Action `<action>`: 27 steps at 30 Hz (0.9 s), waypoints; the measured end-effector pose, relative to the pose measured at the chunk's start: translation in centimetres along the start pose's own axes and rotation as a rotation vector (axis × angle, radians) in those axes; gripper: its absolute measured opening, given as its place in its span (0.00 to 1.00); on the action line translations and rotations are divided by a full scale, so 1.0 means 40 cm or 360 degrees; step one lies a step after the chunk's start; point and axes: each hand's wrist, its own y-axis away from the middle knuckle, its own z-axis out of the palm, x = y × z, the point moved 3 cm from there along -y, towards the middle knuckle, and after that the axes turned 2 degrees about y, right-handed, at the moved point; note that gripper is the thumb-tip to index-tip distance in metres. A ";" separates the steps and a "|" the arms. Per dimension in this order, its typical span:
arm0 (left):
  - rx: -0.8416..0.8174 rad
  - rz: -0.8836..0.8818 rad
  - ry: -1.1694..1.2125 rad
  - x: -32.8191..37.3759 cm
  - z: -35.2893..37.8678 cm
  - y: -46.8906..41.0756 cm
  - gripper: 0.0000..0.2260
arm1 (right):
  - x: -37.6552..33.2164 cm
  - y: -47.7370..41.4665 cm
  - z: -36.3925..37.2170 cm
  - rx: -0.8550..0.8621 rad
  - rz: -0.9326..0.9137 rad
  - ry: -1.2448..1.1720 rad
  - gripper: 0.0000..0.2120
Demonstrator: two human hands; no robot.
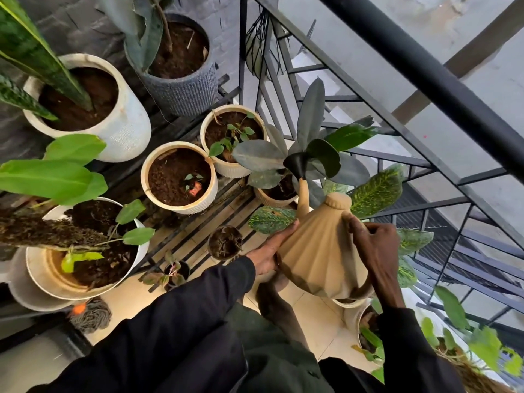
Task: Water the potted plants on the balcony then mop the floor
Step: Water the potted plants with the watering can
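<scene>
Head view looks down on the can [320, 251], which I hold in the air over the balcony floor [309, 316], just in front of me. Its long spout points away, and the black rose [295, 163] sits up among the dark leaves of the rubber plant [258, 156].

My right hand [371, 251] is curled round the top of the handle and, I judge, takes the weight. My left hand [269, 251] lies with straight fingers against the ribbed side, gripping nothing; I'd say it steadies the can and steers the tilt. The can leans toward the spout, most likely so that water falls into the cream pot [272, 197] under those leaves. I can see no water coming out.

Counted: one can, one rose, two hands on it. I make out nine pots:
- six big ones on or beside the black rack [184, 231]
- two small dark ones low by the rack's front
- one pale pot [351, 310] half hidden under the can

One mop [90, 316] lies on the floor at lower left, near the biggest pot, so mopping is not yet begun. One railing [425, 66] closes the right side.
</scene>
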 end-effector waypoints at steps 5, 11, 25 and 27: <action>-0.0068 -0.0013 0.0009 -0.004 0.007 -0.004 0.30 | -0.016 0.007 -0.014 0.0018 -0.0075 0.0033 0.33; -0.0063 -0.0076 -0.0049 0.004 0.016 0.001 0.29 | -0.045 0.005 -0.035 -0.0026 -0.0089 0.0091 0.31; -0.0062 -0.0137 -0.0030 0.017 0.046 0.033 0.42 | -0.088 -0.005 -0.064 -0.0072 -0.0051 0.0117 0.32; -0.0066 -0.0155 -0.0027 0.017 0.045 0.037 0.43 | -0.091 -0.005 -0.065 -0.0086 -0.0049 0.0130 0.32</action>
